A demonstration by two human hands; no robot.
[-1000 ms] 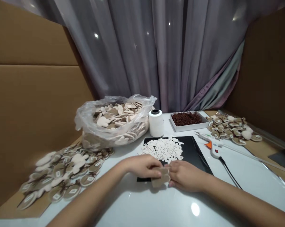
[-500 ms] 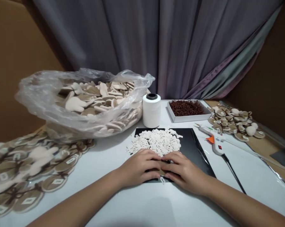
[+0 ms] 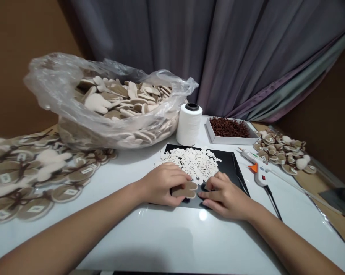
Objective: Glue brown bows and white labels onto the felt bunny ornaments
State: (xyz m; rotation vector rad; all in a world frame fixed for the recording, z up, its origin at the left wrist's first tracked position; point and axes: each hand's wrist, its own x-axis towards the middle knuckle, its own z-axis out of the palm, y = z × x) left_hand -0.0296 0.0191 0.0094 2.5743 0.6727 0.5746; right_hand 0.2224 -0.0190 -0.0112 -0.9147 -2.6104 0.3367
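Tan cutout (image 3: 185, 190) with rounded lobes is seen lying flat near the front edge of the black mat (image 3: 225, 164), between both hands, in this head-cam view. The left hand (image 3: 161, 185) is curled closed over the cutout's left end and looks to be gripping it. The right hand (image 3: 224, 198) is loosely curled, with its fingertips (image 3: 209, 187) just beside the right end; whether anything is held there can't be told.

Pile of small white tags (image 3: 191, 162) is heaped on the mat just behind the cutout, with some spilling past the mat's left edge. Plenty of open room is left on the white bench (image 3: 161, 236) in front of the hands. A glue gun (image 3: 256, 175) with an orange part sits just off the mat's right edge, and a white thread spool (image 3: 188, 124) and a box of brown strips (image 3: 232, 141) are lined up behind it.

A plastic bag (image 3: 46, 76) of cutouts is parked back left. Finished pieces are spread at left (image 3: 23, 175) and right (image 3: 281, 151); their little white labels are too small to be read.
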